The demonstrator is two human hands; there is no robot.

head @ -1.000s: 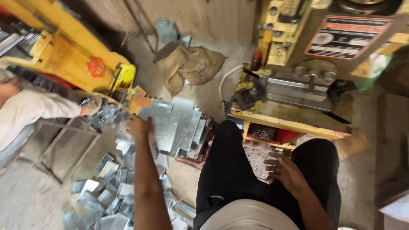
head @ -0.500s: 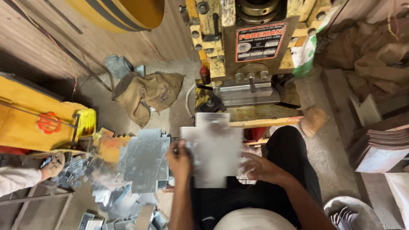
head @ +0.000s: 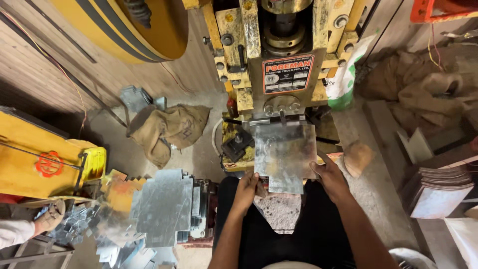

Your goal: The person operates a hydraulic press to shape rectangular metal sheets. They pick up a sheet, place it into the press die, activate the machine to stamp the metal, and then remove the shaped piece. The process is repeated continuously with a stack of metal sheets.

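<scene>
Right now both hands hold a flat galvanized sheet-metal blank level at the front of a yellow power press, far edge just under the ram. Left hand pinches the near-left edge, thumb on top, fingers curled below. Right hand grips the near-right corner the same way, thumb over the sheet. Blank sits above the person's lap, black trousers below. To the left, a stack of cut sheet blanks on the floor w/ loose offcuts scattered beside it. Burlap sack lies crumpled farther back. Another person's gloved hand rests on the offcuts at lower left. Pile of dark metal plates at right.
</scene>
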